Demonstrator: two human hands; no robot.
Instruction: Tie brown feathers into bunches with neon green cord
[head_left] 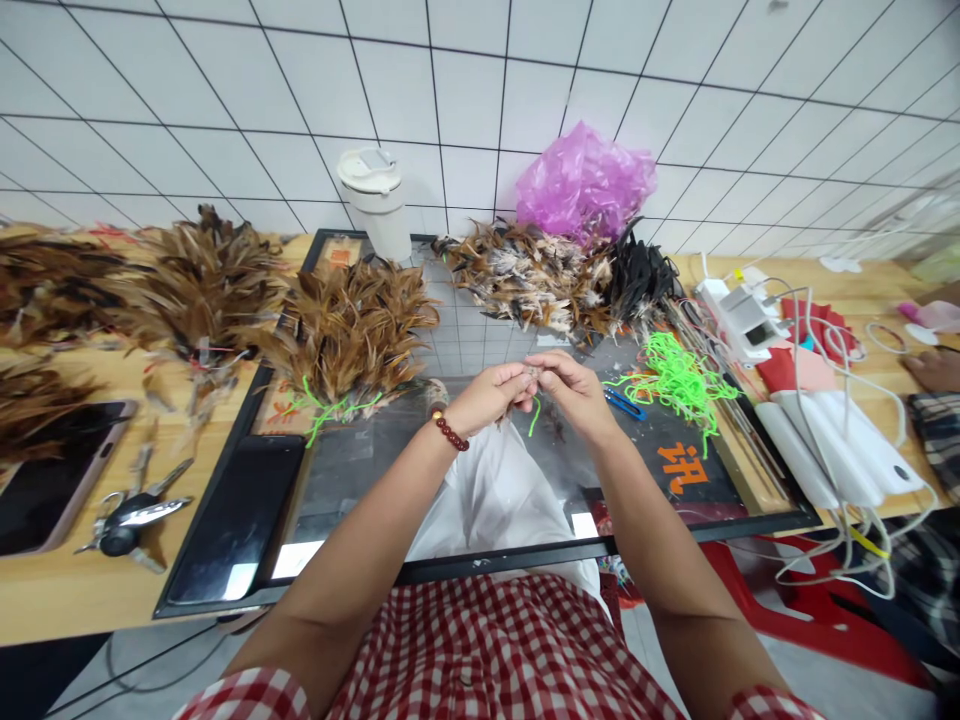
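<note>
My left hand and my right hand meet over the middle of the dark glass mat, fingertips pinched together on a small bunch of feathers. A short green cord hangs down from that pinch. A brown bead bracelet sits on my left wrist. A fan of brown feathers tied with green cord lies just left of my hands. Loose mixed feathers lie behind them. A heap of green cords and blue scissors lie to the right.
A white lidded cup and pink plastic bag stand at the back. More brown feather bundles, a phone, keys and a dark tablet lie left. A power strip and white cables lie right, near another person's hand.
</note>
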